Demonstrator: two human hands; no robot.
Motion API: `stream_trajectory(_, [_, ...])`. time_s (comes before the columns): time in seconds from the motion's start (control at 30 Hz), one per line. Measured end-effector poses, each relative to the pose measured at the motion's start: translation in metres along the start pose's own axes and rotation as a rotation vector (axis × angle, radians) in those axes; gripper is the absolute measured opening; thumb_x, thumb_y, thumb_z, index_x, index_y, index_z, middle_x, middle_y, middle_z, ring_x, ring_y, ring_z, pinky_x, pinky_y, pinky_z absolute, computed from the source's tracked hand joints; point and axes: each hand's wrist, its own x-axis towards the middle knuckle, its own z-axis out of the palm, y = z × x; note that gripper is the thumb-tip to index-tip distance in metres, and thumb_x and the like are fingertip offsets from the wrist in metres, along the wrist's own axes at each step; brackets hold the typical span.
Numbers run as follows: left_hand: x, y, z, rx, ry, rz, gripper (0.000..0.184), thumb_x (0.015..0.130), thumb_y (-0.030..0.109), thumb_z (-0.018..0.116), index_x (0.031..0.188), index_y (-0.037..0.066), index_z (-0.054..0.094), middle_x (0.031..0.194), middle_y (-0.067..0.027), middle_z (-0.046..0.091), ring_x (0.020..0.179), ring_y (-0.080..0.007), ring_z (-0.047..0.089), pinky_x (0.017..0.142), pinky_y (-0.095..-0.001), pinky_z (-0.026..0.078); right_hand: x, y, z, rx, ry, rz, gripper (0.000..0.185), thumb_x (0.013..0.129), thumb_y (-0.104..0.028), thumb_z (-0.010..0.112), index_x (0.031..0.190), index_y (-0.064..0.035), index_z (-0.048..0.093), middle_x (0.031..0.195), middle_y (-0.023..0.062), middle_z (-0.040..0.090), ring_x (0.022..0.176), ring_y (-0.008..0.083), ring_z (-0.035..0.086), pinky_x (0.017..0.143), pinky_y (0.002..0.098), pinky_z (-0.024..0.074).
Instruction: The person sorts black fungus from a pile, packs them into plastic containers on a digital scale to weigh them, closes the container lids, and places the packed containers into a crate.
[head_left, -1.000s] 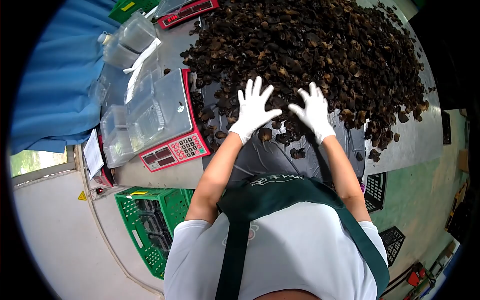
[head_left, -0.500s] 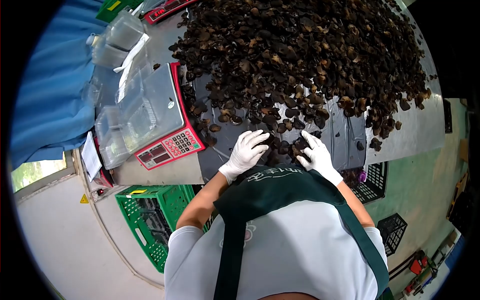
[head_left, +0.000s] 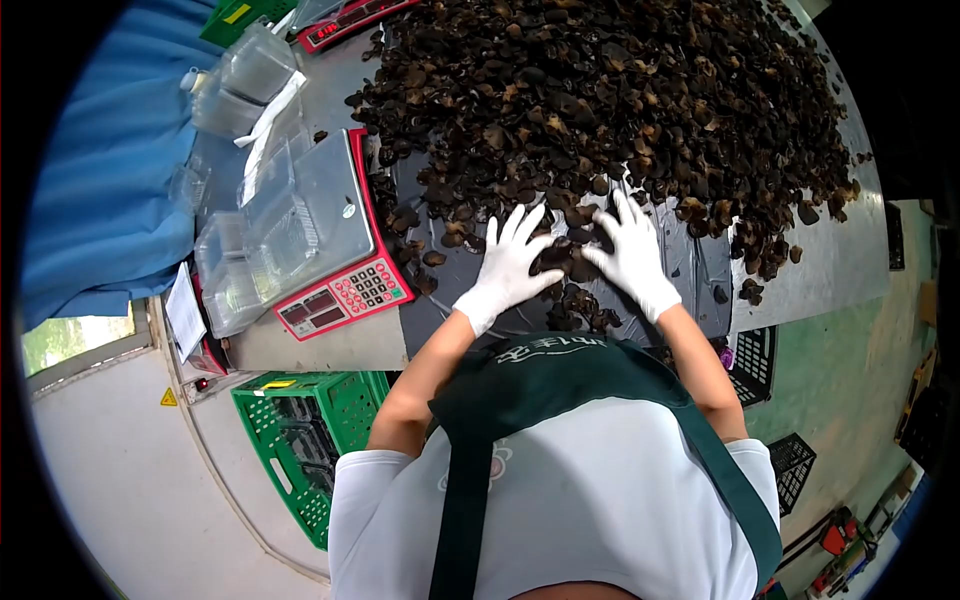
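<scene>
A broad heap of dark brown wood ear mushrooms [head_left: 600, 110] covers much of the table. At its near edge my left hand [head_left: 511, 262], in a white glove, lies with fingers spread, its thumb pointing at some loose mushrooms. My right hand [head_left: 632, 252], gloved the same way, has its fingers stretched toward the heap. Between the two palms sit several mushrooms [head_left: 570, 262], touching or close to both thumbs. A smaller cluster of mushrooms [head_left: 580, 308] rests nearer my apron, on dark plastic sheeting [head_left: 440, 320].
Left of my hands stands a red digital scale [head_left: 365, 290] with clear plastic boxes [head_left: 265, 245] on it. A second red scale [head_left: 350, 22] is further back. A green crate [head_left: 310, 430] is below the table's left side, and a black crate [head_left: 752, 365] at the right.
Both hands have moved forward from near the apron to the heap's edge, and their fingers have spread. The small cluster of mushrooms near the apron now shows uncovered.
</scene>
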Motion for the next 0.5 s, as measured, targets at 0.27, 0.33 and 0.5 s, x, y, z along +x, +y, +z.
stream_trajectory(0.27, [-0.082,-0.005,-0.007,-0.053,0.032,0.143,0.052,0.071,0.031,0.076,0.115,0.009,0.06,0.14,-0.0135,0.046,0.128,-0.035,0.042,0.107,-0.0507,0.028,-0.089,-0.002,-0.013,0.093,-0.187,-0.153,0.037,0.072,-0.029,0.076,0.102,-0.0088,0.069,0.143,0.0166,0.041,0.129,0.0377,0.039,0.104,0.0443,0.0368])
stream_trajectory(0.33, [-0.086,-0.01,-0.012,-0.038,0.06,0.146,0.062,0.068,0.035,0.078,0.121,0.01,0.057,0.141,-0.0143,0.043,0.129,-0.0341,0.041,0.107,-0.0503,0.028,-0.098,0.001,-0.02,0.213,-0.203,-0.126,0.038,0.074,-0.027,0.075,0.105,-0.0083,0.067,0.143,0.0143,0.042,0.128,0.0346,0.042,0.104,0.043,0.0381])
stream_trajectory(0.5, [-0.092,-0.014,-0.024,0.022,-0.004,0.048,0.086,0.059,0.025,0.081,0.136,0.012,0.045,0.147,-0.0162,0.034,0.136,-0.0352,0.032,0.112,-0.0508,0.022,-0.091,0.005,-0.053,0.154,0.135,0.026,0.051,0.071,-0.026,0.079,0.117,-0.0112,0.061,0.133,0.0096,0.052,0.105,0.0274,0.057,0.09,0.0349,0.0485])
